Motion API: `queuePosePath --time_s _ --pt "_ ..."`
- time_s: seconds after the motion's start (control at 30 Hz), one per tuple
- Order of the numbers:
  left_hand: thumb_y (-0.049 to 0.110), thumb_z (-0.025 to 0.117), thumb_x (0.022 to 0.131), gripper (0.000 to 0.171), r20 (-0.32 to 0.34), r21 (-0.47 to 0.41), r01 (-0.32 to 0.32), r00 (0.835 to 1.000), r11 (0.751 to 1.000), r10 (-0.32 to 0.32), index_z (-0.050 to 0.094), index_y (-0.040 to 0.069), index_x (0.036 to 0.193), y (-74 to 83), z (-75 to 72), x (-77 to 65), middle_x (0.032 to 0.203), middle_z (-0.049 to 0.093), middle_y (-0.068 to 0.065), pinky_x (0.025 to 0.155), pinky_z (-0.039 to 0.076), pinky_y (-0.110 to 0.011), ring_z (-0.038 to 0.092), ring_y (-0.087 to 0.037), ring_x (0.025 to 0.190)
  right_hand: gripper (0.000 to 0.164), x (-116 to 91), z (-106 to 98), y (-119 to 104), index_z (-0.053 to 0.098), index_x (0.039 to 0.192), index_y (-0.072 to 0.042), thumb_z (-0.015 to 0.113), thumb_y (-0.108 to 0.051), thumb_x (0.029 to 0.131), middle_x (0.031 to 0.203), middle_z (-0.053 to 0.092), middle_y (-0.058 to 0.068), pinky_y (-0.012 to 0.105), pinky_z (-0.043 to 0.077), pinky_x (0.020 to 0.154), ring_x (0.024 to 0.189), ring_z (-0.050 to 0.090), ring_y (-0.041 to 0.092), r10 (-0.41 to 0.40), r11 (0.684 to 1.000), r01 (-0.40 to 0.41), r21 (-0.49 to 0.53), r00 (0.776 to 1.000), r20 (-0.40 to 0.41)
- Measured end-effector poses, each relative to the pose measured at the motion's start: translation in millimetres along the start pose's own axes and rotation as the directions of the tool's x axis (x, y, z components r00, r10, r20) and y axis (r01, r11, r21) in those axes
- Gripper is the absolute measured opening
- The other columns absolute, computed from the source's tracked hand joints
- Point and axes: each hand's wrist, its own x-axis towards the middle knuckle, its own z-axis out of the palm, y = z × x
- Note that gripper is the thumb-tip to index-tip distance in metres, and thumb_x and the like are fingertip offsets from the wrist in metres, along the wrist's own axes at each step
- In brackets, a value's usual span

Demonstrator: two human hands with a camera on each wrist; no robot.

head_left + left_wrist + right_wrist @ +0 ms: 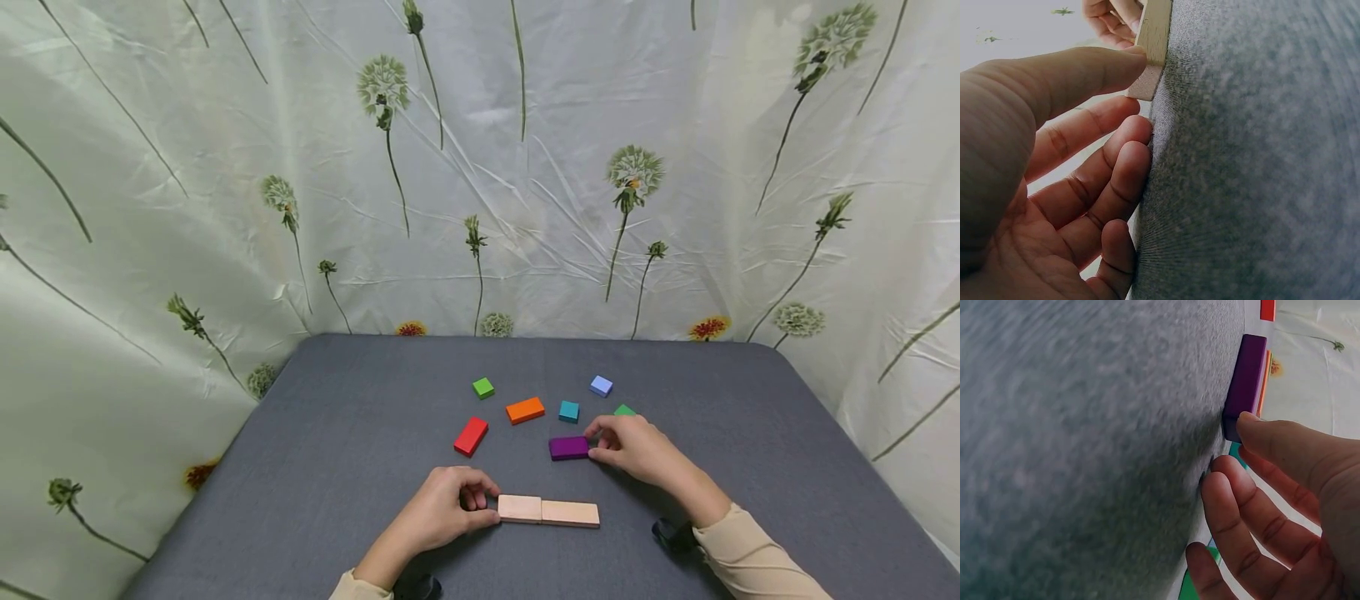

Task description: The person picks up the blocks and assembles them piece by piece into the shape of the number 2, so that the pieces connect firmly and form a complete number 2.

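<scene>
Two plain wooden blocks lie end to end near the front of the table: a left one [520, 509] and a right one [570, 514]. My left hand [442, 510] pinches the outer end of the left block between thumb and index finger, the other fingers curled beside it. Farther back and to the right, my right hand [637, 448] holds the right end of a purple block [568, 448] with thumb and index finger. In the right wrist view the thumb [1272, 440] lies against the end of that purple block, low at the table surface.
Behind the hands, a red block [471, 437], an orange block [525, 410], a lime green cube [483, 387], a teal cube [569, 412] and a light blue cube [601, 385] lie scattered. A green block [624, 410] is partly hidden behind my right hand. A flowered curtain [555, 208] hangs beyond the grey table [360, 417].
</scene>
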Motion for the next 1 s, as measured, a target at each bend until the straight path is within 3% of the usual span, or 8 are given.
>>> queuePosePath --time_s 0.4,1.0 --pt "0.015 0.091 0.086 0.019 -0.006 0.006 -0.008 1.000 1.000 0.008 0.080 0.017 0.102 0.5 -0.5 -0.5 0.079 0.061 0.011 0.063 0.045 -0.019 0.054 0.000 0.071 0.016 9 8 -16 0.077 0.108 -0.010 0.083 -0.012 0.094 0.079 0.063 -0.006 0.024 0.044 0.063 0.071 0.053 0.008 -0.017 1.000 0.017 -0.001 0.998 0.054" --pt "0.015 0.092 0.086 0.019 -0.007 -0.010 -0.022 1.000 1.000 0.022 0.081 0.016 0.101 1.8 -1.6 -1.2 0.078 0.061 0.010 0.062 0.044 -0.020 0.053 0.000 0.070 0.016 20 15 -40 0.076 0.109 -0.011 0.083 -0.012 0.094 0.076 0.060 -0.008 0.022 0.042 0.062 0.068 0.050 0.004 -0.134 0.990 0.139 -0.032 0.983 0.125"
